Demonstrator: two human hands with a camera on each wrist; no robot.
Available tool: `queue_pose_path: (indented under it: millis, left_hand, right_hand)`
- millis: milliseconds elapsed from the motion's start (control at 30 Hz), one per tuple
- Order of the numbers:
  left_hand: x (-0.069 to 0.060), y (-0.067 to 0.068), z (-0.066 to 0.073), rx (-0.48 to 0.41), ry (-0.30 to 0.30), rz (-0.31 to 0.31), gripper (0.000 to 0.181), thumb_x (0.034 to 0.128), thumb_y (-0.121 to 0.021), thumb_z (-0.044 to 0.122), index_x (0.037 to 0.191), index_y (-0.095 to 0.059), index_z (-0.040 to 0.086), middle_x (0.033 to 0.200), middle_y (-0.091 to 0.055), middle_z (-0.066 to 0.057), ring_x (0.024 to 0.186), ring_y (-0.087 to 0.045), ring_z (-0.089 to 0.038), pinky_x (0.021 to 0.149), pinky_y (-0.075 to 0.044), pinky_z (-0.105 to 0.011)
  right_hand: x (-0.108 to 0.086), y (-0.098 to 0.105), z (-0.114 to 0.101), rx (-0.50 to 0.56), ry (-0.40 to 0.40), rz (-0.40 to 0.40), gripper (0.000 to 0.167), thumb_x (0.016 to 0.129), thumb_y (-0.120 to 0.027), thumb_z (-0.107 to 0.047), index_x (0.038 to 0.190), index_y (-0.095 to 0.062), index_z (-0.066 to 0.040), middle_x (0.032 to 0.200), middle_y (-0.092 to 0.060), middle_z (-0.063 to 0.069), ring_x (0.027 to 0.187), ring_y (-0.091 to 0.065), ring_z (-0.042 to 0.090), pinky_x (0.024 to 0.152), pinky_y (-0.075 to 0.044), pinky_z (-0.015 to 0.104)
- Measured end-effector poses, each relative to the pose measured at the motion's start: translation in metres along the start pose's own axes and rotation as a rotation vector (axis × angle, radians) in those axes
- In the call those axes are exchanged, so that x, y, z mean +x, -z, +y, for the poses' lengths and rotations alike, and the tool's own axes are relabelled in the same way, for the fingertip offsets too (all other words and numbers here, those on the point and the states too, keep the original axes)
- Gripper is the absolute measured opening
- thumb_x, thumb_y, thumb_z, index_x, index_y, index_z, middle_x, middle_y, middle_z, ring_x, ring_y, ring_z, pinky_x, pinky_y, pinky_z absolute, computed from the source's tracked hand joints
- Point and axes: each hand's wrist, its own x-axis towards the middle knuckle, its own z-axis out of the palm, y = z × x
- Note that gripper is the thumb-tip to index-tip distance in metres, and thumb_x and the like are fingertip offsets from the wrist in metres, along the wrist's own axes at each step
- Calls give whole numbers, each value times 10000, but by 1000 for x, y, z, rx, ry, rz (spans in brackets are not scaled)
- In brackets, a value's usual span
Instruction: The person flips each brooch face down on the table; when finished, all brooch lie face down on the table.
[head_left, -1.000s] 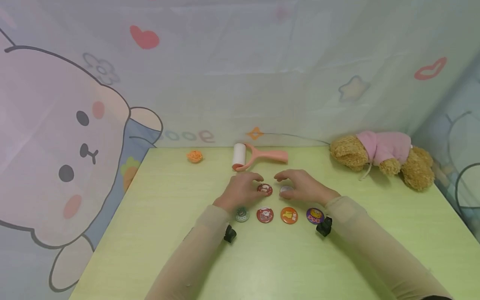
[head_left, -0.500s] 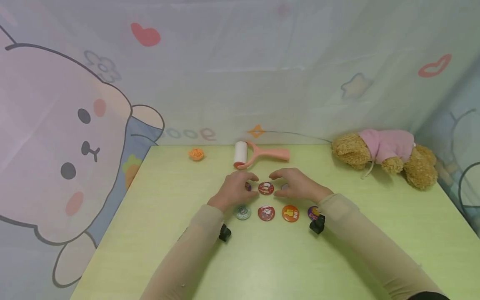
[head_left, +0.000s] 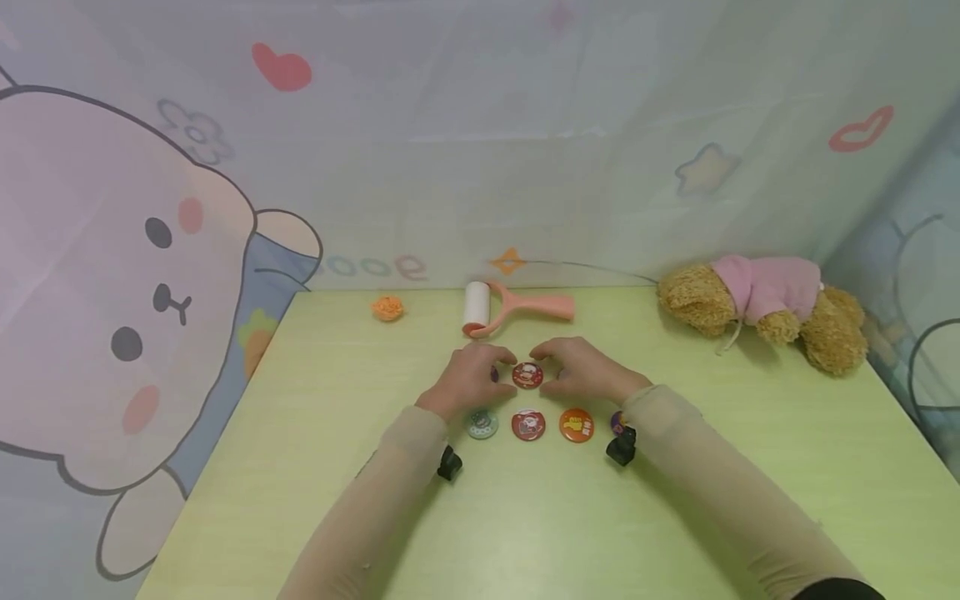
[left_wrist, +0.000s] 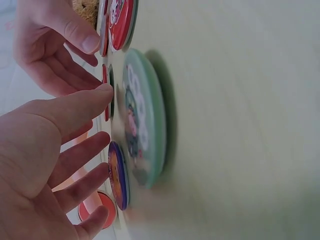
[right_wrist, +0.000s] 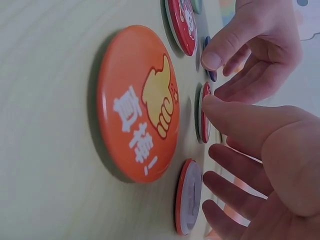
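Observation:
A red round badge (head_left: 527,375) lies flat between the two hands. The left hand (head_left: 468,379) is at its left side with thumb and fingers spread in a curve, partly over a purple badge (left_wrist: 118,175). From the right, the right hand (head_left: 588,371) curves its thumb and fingers close to the red badge's edge; whether either hand touches it, I cannot tell. Under the right hand's fingers lies a face-down badge with an orange rim (right_wrist: 179,200). Nearer the person a row holds a green badge (head_left: 482,423), another red badge (head_left: 528,425), an orange badge (head_left: 577,425) and a partly covered purple-edged badge (head_left: 618,422).
Behind the hands lies a pink-handled roller (head_left: 536,306) with a white cylinder. A small orange object (head_left: 387,308) is at the table's back left. At the back right lies a teddy bear (head_left: 768,296) in pink clothing. A printed curtain (head_left: 450,167) hangs behind the table.
The left hand has shifted slightly left, uncovering part of the purple badge beside it. The right hand has moved left towards the central red badge and now hides the face-down badge in the head view.

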Motion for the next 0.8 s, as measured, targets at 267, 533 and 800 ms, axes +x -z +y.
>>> queue_pose_path:
  millis: [267, 533, 800]
  left_hand:
    - [4, -1, 3, -5, -6, 0, 429, 868, -872, 267, 1255, -748, 127, 1186, -748, -33, 977, -611, -215, 980, -480, -554]
    - [7, -1, 3, -1, 9, -20, 437, 861, -873, 247, 1261, -745, 125, 1249, -742, -41, 1098, -638, -250, 1031, -447, -618]
    - [8, 0, 6, 22, 29, -23, 459, 848, -889, 255, 1262, -744, 122, 1243, -744, -48, 1093, -643, -269, 1024, -451, -617]
  right_hand:
    - [3, -1, -3, -17, 23, -5, 545, 850, -833, -103, 1335, -649, 63, 1293, -706, 188, 1221, -658, 351, 1072, -508, 500]
    - [5, -3, -1, -39, 17, -5, 546, 847, -848, -107, 1329, -652, 60, 1288, -710, 190, 1231, -653, 360, 1094, -491, 501]
    - [6, -5, -2, -38, -16, 6, 538, 846, -859, -100, 1325, -661, 45, 1279, -715, 175, 1231, -652, 349, 1101, -485, 495]
